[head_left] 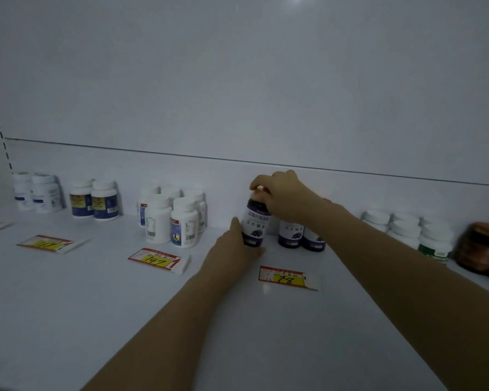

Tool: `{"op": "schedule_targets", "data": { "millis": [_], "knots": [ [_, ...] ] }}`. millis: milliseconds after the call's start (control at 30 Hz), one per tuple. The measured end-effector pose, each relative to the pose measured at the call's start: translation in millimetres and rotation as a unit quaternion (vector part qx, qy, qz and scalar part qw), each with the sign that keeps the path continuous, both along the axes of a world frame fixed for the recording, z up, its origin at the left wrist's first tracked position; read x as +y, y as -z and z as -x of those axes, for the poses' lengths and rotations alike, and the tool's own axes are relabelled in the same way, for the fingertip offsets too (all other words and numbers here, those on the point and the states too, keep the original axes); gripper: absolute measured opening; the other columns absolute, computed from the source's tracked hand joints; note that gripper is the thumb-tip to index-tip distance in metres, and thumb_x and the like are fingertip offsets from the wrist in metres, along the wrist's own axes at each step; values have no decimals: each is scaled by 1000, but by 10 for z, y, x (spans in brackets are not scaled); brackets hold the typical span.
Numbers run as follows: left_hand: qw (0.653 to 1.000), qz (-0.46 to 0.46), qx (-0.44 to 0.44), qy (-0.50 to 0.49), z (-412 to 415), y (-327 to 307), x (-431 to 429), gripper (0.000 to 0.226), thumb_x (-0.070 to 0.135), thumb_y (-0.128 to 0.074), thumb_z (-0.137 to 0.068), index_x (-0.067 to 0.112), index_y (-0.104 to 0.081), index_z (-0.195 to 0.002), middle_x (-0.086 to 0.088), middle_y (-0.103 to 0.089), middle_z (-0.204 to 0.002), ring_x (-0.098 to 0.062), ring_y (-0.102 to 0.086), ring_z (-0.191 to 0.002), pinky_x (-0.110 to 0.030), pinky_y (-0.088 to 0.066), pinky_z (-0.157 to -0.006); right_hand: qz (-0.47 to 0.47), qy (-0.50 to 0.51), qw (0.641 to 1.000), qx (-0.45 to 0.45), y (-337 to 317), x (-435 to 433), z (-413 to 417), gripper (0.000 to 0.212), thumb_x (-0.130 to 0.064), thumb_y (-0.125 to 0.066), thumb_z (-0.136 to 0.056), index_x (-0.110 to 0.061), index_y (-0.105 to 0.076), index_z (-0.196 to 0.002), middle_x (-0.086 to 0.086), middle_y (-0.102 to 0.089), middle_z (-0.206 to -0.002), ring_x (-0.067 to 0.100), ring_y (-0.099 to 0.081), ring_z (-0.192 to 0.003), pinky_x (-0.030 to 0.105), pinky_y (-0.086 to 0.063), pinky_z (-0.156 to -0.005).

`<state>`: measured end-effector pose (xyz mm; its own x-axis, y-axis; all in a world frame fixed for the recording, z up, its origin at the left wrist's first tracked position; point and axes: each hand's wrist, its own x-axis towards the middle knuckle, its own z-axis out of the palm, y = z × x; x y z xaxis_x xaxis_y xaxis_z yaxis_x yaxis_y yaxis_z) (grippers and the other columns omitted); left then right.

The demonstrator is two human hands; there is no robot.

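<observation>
Now | purple bottle (256, 224) upright at the shelf (96, 300) rear, just left of 2 matching bottles (292, 235) | your right hand (284, 197) pinches its cap (259, 188) from above | your left hand (233, 242) wraps its base from the left | long axis vertical, both hands touching.

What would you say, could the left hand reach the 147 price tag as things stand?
Probably yes, once freed: the left hand grips the purple bottle, and bare shelf lies between it and the 147 price tag.
</observation>
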<state>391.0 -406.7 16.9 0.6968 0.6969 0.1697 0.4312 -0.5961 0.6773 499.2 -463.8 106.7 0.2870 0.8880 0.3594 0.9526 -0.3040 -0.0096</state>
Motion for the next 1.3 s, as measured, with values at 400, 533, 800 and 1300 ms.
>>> {"op": "schedule_targets", "data": {
  "millis": [400,533,800,1300],
  "knots": [
    [969,121,-170,136,36,-190,-135,38,27,-77,-75,22,-61,-108,10,-67,-94,3,-63,-84,-6,-47,-64,-275,-68,871,401,138,-511,-87,25,-28,-46,-98,-24,-65,-113,0,-67,-107,17,-62,-100,34,-52,-90],
    [967,134,-169,139,22,-186,-134,44,28,-81,-70,19,-63,-110,6,-71,-98,-3,-66,-87,-10,-50,-70,-297,-77,854,420,227,-536,-138,20,-21,-49,-97,-23,-65,-110,2,-68,-107,18,-64,-100,35,-54,-91],
    [969,109,-170,142,38,-173,-149,45,28,-83,-67,22,-62,-107,9,-70,-94,1,-66,-82,-5,-48,-62,-319,-97,837,434,286,-591,-130,20,-22,-50,-97,-19,-64,-110,2,-68,-104,14,-66,-93,25,-56,-79],
    [956,179,-130,195,70,-202,-237,45,24,-73,-79,23,-55,-121,7,-66,-108,-6,-61,-99,-21,-47,-88,-342,-112,764,536,305,-624,-76,15,-23,-54,-94,-15,-63,-103,1,-69,-94,15,-65,-88,35,-54,-83]
  ]
}}
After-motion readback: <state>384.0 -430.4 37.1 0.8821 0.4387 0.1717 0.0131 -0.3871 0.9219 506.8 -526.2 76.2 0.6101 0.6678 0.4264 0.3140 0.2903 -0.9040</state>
